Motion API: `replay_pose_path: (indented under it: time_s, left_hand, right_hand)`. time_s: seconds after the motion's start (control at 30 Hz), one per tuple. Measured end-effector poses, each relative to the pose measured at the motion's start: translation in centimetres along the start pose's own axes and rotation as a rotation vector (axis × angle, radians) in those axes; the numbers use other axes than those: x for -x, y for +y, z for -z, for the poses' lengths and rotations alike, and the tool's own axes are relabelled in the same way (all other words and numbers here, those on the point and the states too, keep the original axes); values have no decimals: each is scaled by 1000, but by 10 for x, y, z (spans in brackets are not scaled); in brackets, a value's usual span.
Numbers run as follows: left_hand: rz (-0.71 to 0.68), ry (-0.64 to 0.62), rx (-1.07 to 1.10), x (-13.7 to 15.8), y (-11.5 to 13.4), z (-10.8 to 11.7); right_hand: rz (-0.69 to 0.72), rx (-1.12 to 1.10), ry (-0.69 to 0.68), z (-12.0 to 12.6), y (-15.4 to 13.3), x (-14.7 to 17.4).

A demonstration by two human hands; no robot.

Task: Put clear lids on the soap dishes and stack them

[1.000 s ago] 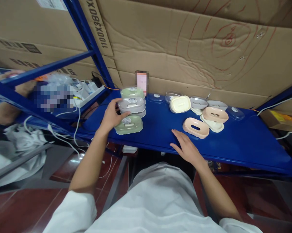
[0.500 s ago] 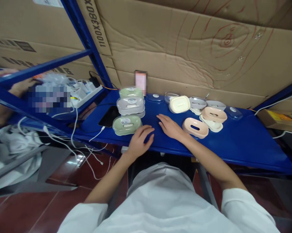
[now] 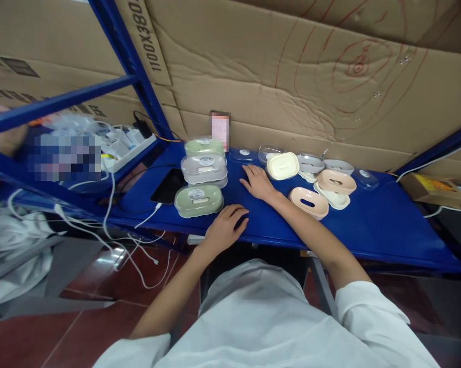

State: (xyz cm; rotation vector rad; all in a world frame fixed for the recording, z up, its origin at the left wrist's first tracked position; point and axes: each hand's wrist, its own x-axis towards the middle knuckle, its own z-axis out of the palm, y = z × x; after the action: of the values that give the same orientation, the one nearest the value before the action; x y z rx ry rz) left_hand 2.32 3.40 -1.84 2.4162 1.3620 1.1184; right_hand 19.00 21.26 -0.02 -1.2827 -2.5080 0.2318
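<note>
Left hand (image 3: pixel 225 228) now rests palm-down, empty, on the near edge of the blue shelf (image 3: pixel 387 225), just right of the closed green soap box (image 3: pixel 198 200); a second ago it was on the grey/green stack at the left, so it has let that go. Right hand (image 3: pixel 258 182) has slid from the near edge toward the far side, flat and open, holding nothing, fingers near the clear lid (image 3: pixel 244 154) and just left of the cream tray (image 3: pixel 283 165). Looks like the closed units are parked left, open pink tray (image 3: pixel 309 202) and other parts right, next pick pending. Grey box stack (image 3: pixel 204 169) is untouched now. Round lid stickers are too small to read. Cardboard (image 3: pixel 291 66) behind reads "1100X380…", cut off; red scribbles, no words.
</note>
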Motion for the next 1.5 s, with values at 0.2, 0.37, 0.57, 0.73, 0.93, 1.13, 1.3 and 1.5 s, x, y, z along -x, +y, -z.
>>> replay_pose_path:
  time_s: [0.2,0.37,0.57,0.73,0.93,1.13,1.3,1.5]
  left_hand:
    - [-38,42,-55,-2,1,1]
    - [-30,14,-59,3,-2,-2]
    - [-20,10,-94,4,-1,-3]
    - [-49,-6,-144,1,5,2]
    - [-30,-110,-165,-2,8,4]
    - [3,-101,-114,-2,7,3]
    - [44,-50,-101,-1,8,2]
    - [75,5,-90,2,5,-3]
  right_hand:
    - [-72,70,35,9,0,-32]
    - [-111,77,47,14,-10,-24]
    - [68,57,32,34,-16,48]
    - [243,26,96,58,-10,106]
    - [-35,189,429,66,8,125]
    - [-237,-125,631,80,42,111]
    - [-306,-381,952,103,36,129]
    - [-445,-681,940,87,11,208]
